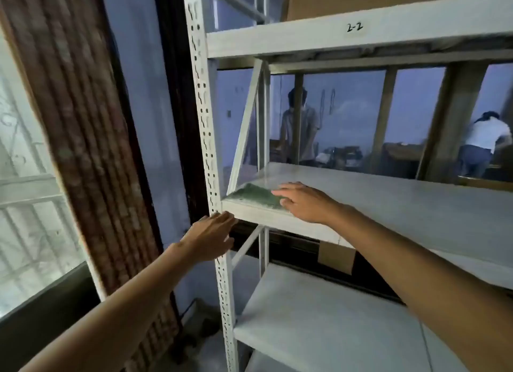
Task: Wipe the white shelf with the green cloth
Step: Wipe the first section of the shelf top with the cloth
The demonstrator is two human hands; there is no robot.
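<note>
The green cloth (254, 195) lies flat at the front left corner of the white shelf (388, 202), the middle board of a white metal rack. My right hand (301, 202) lies on the cloth's right part with fingers stretched out, pressing it to the board. My left hand (212, 237) is lower, fingers straight, touching the perforated front upright (206, 138) just under the shelf's corner. Part of the cloth is hidden under my right hand.
Above is another shelf beam labelled 2-2 (354, 27); below is a lower white board (319, 321). A brick pillar (83, 138) and a window (25, 205) stand at the left. Behind the rack, two people (301, 127) are seen through glass.
</note>
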